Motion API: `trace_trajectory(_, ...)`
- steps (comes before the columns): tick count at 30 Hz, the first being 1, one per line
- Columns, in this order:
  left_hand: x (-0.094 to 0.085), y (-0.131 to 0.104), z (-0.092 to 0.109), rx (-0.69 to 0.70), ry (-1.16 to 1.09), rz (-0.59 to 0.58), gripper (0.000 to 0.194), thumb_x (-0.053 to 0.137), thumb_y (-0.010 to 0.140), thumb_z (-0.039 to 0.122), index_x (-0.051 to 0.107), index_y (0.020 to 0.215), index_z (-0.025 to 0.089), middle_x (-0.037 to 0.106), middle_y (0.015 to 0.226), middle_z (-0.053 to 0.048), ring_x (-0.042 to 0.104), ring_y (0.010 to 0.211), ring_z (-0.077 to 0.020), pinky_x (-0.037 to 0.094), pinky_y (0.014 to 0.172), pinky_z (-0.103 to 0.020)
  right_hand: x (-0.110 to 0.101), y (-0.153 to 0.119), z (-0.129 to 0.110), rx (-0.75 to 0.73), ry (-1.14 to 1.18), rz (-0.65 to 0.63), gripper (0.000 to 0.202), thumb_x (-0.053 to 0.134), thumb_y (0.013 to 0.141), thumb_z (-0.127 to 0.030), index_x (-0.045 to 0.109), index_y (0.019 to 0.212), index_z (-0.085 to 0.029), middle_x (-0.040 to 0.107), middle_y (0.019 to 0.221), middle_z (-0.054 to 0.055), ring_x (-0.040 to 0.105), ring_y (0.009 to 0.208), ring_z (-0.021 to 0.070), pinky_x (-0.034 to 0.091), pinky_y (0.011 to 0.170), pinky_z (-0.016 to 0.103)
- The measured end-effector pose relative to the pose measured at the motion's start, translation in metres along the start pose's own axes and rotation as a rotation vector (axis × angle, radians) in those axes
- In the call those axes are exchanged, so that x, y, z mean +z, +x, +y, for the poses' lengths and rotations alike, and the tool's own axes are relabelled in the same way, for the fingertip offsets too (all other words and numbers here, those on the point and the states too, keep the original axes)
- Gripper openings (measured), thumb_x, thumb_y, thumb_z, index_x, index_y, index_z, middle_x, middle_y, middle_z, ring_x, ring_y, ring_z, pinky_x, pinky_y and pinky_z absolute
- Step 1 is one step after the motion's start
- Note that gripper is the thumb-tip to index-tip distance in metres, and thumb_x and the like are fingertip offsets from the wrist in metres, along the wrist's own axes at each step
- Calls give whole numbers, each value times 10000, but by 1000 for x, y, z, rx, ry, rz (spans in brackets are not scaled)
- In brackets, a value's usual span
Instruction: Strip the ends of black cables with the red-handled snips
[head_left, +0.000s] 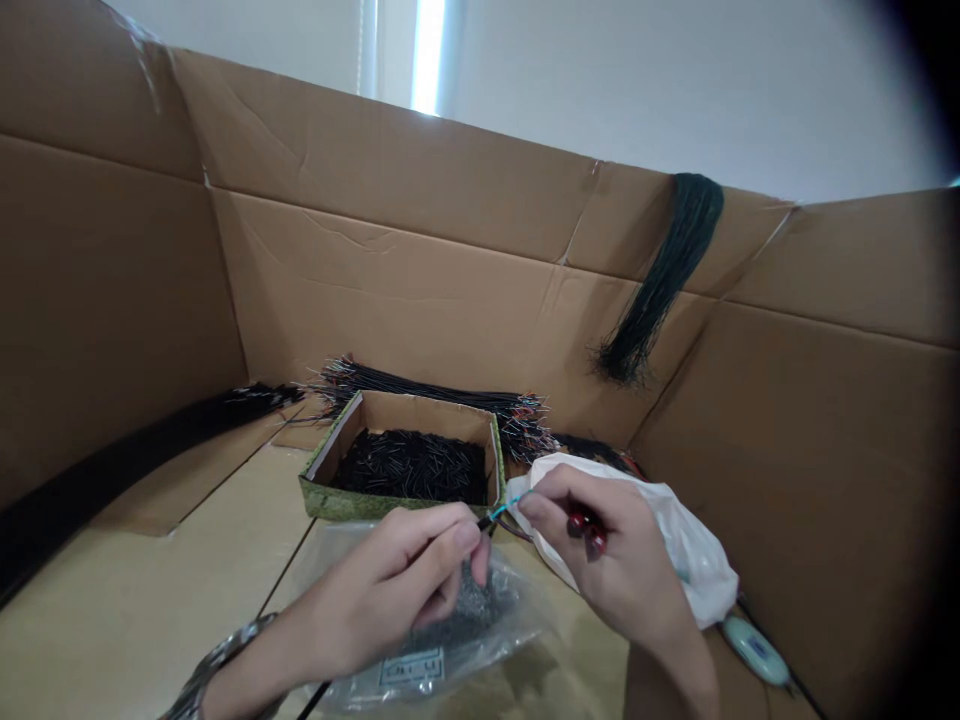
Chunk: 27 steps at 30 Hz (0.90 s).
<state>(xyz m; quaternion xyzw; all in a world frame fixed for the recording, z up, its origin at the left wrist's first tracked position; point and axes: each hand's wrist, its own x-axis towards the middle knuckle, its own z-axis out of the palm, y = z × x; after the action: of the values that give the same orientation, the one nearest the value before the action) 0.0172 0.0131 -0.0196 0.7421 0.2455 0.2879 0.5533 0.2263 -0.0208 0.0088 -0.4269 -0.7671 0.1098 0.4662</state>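
My left hand [420, 570] pinches the end of a black cable [486, 522] between thumb and fingers, just in front of the green-sided box. From that cable end a thin blue wire [507, 505] runs to the fingertips of my right hand [600, 540], which are closed on it. Red handles [587, 527] of a small tool rest inside the curled fingers of my right hand; the rest of the tool is hidden. Under both hands lies a clear plastic bag [487, 640] with small grey pieces inside.
An open box [397, 507] holds many short black tubes. Behind it lies a bundle of black cables [435, 388]. A white bag [697, 550] and a pale green object [756, 650] sit right. Dark strands [675, 270] hang over the cardboard wall [405, 250]. Long black cables [135, 440] lie left.
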Motion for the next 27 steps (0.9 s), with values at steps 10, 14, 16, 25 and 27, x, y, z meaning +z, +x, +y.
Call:
trace_trajectory(10,7,-1,-9,189,394,294,118,564,1013,345,601,1069,248,541,668,77,498,593,-101,355,535,-216,-3,0,3,200,186,-90,313,610,962,-397,627,722,-197,543,641,-26,455,595,114,352,528,235)
trace_trajectory(14,5,1,-16,415,471,368,124,581,1004,170,638,1083,247,694,841,47,626,715,-92,454,655,-186,-6,0,4,217,186,-109,191,655,936,-327,662,785,-211,584,690,-33,477,621,107,365,543,215)
trace_trajectory(16,3,2,-18,518,550,360,199,586,992,114,641,1145,228,710,907,21,631,752,-100,461,688,-191,-9,-2,2,220,173,-126,143,667,915,-256,650,780,-212,576,685,-44,467,615,101,357,539,208)
trace_trajectory(25,2,2,-13,318,561,173,275,400,1072,210,588,871,192,644,766,11,574,685,-122,411,689,-244,-14,-2,1,211,142,-158,159,626,904,-178,609,748,-205,542,673,-42,457,624,114,348,553,228)
trace_trajectory(27,3,3,-8,199,418,101,340,338,1093,269,575,861,196,642,708,24,560,639,-111,403,662,-237,-12,-1,1,209,135,-160,158,628,903,-163,613,752,-206,535,669,-47,442,611,111,337,546,230)
